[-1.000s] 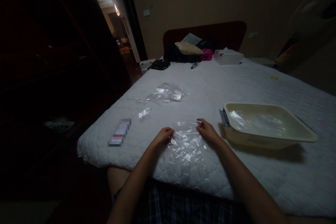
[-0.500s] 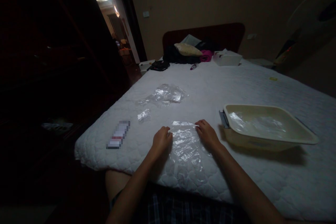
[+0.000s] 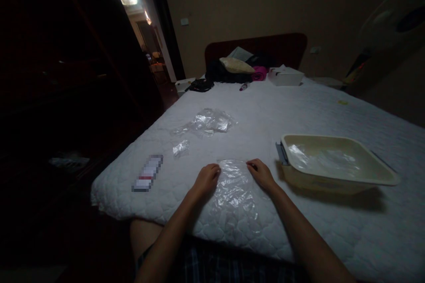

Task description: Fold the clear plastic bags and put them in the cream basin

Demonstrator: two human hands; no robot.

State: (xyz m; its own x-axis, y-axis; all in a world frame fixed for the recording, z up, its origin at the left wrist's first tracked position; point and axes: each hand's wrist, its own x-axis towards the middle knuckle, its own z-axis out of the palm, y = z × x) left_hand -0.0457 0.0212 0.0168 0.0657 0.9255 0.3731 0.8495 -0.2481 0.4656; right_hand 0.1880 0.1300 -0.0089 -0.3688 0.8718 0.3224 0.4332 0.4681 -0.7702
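A clear plastic bag (image 3: 235, 190) lies flattened and creased on the white quilted bed cover (image 3: 285, 110), close to the near edge. At its far left corner is my left hand (image 3: 206, 180), fingers closed on the bag's edge. My right hand (image 3: 260, 172) pinches the opposite far corner between thumb and fingers. The bag's far edge runs straight between both hands. Beyond my left hand rests a small piece of clear plastic (image 3: 181, 148), and past that a loose pile of clear plastic bags (image 3: 212, 121).
On the right stands a cream plastic tub (image 3: 338, 181) with grey handle clips and clear plastic inside. A phone-like object (image 3: 148, 173), pixelated, lies at left. Near the headboard (image 3: 295, 46) are a white box (image 3: 286, 76), a magenta roll (image 3: 259, 73) and a pillow (image 3: 237, 65).
The bag's far edge has been folded or drawn slightly toward me and now looks straighter. My left fingers have closed more on it. The view has shifted slightly.
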